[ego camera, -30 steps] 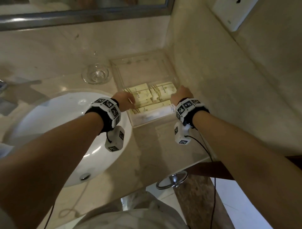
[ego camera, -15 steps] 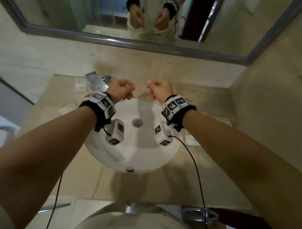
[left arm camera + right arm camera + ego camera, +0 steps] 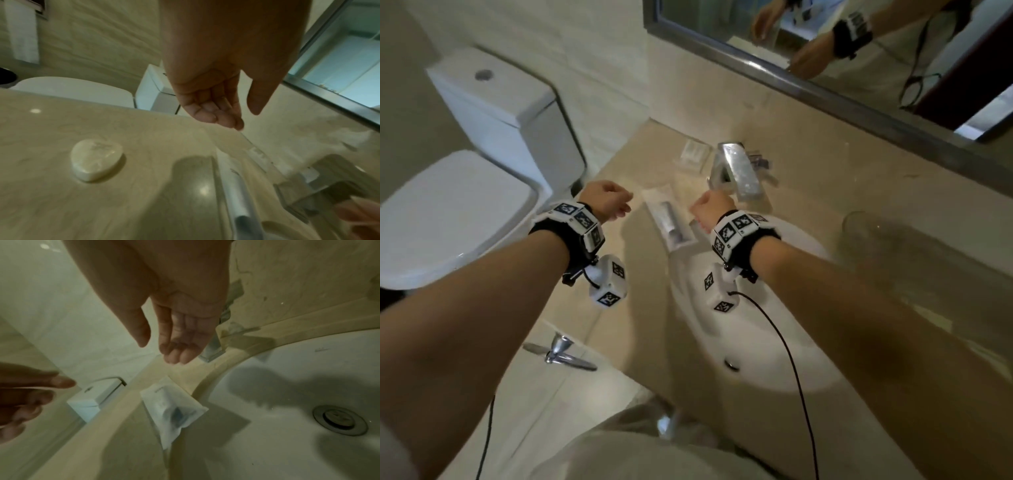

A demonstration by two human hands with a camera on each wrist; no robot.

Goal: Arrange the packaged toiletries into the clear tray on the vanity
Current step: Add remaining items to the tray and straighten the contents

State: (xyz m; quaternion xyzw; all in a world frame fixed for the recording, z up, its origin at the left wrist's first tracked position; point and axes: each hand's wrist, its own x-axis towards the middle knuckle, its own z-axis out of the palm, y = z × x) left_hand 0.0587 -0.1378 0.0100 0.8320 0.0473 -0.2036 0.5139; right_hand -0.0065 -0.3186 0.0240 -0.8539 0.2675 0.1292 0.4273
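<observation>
Both hands hover empty with loosely curled fingers above the table's left part: the left hand toward the toilet side, the right hand at the sink rim. Between them, nearer the right hand, the sealed toothbrush packet lies flat, its long axis running away toward the wall, its near end overhanging the basin. Beyond it stand the faucet and a small clear packet; bare table lies left, while the clear tray is out of view.

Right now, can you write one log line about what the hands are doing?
left hand: open, empty | right hand: open, empty | toiletry packet: on vanity between hands, untouched | phase: reaching
</observation>
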